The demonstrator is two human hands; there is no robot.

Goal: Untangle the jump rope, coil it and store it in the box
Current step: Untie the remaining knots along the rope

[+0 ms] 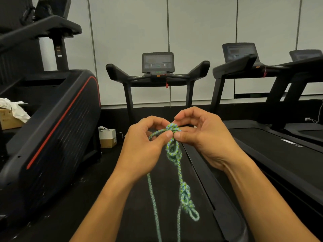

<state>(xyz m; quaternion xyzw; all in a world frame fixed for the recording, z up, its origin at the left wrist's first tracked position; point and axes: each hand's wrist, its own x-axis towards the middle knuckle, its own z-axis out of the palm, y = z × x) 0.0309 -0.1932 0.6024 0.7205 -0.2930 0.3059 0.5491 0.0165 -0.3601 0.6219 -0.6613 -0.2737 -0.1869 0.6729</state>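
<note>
Both hands work at chest height over the treadmill (174, 215) belt, meeting on the top knot (172, 128) of the rope (178, 165). The left hand (145, 145) pinches the strand just below and to the left of the knot between thumb and forefinger, so that the knot cannot turn; the right hand (201, 135) pinches the knot itself from the other side, its fingers curled over the top, likely to pick a loop loose. Each grip is closed on the rope, with the thumbs nearly touching.

Holding the rope up lets its weight hang free, which keeps the tangles apart and easy to read. Below the hands a second knot (173, 154) sits close under the first, and a third knot (186, 196), lower down, ends in a small loop. Two strands trail on out of view at the bottom edge.

The task looks to be at an early stage: untangling is under way, nothing is coiled. A cardboard box (8, 119) with white paper stands at far left, and another box (107, 138) sits on the floor beyond; which is meant for storage I cannot tell.
</note>
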